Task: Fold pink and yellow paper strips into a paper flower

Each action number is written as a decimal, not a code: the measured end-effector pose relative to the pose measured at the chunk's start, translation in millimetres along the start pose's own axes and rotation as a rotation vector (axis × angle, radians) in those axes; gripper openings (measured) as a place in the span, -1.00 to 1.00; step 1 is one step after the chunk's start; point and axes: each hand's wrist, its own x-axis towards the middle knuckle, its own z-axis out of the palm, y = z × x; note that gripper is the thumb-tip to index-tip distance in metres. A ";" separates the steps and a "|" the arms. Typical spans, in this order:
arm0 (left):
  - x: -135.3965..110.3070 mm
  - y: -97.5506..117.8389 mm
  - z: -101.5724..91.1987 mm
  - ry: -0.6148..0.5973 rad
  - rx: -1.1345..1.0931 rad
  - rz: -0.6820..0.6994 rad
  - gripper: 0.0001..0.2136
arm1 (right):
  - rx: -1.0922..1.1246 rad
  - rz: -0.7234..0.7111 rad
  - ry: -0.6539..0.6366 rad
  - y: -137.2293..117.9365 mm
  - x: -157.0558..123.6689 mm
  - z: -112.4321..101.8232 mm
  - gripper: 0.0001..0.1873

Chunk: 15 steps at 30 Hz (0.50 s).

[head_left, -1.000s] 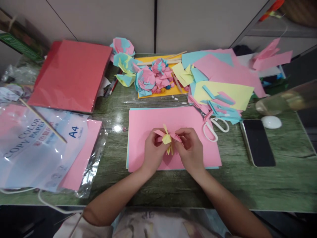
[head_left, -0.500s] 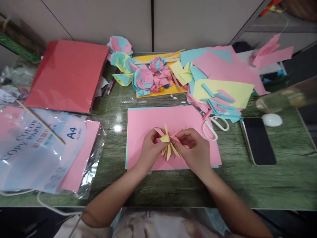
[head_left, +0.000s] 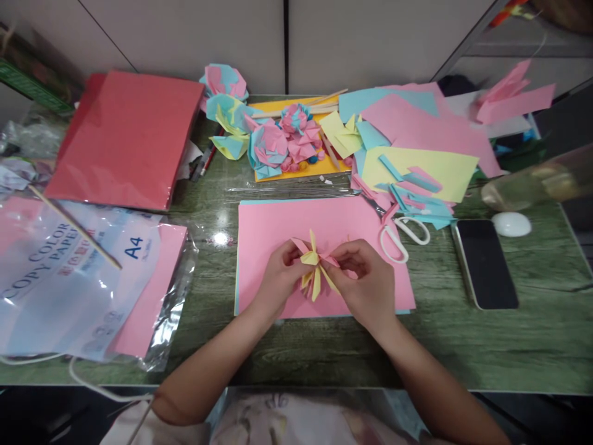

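Note:
Between both hands is a folded paper flower, with narrow yellow petals and pink pieces around them. My left hand pinches its left side, the thumb lying against the yellow centre. On the other side my right hand is closed on a pink part of the same flower. Below them lies a stack of pink paper with a blue sheet showing at its edges. White-handled scissors rest at the stack's right corner, their blades partly covered by paper scraps.
Folded paper flowers and small balls sit on an orange sheet at the back. Thin wires lie before them. Coloured paper, a phone and a white mouse are to the right; a red pack and bagged copy paper left.
The view has shifted very slightly. Both hands keep their hold on the flower, with hardly any visible movement.

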 end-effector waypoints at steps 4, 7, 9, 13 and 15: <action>0.0 -1.1 -0.5 0.013 -0.041 -0.014 -0.84 | 0.148 0.025 -0.030 1.5 1.0 2.1 -0.81; 0.4 -1.1 -1.0 0.017 -0.101 -0.027 -0.85 | 0.203 0.045 0.022 3.0 0.8 4.2 -0.83; 0.5 -0.8 -1.2 0.020 -0.121 -0.048 -0.84 | 0.181 0.048 0.044 3.6 0.2 4.9 -0.88; -0.1 -0.8 -1.8 0.012 -0.120 -0.030 -0.85 | 0.116 0.046 -0.022 4.1 -0.5 4.0 -0.88; -0.4 -1.1 -1.9 0.011 -0.106 0.000 -0.86 | 0.052 0.009 -0.040 4.1 0.0 3.1 -0.89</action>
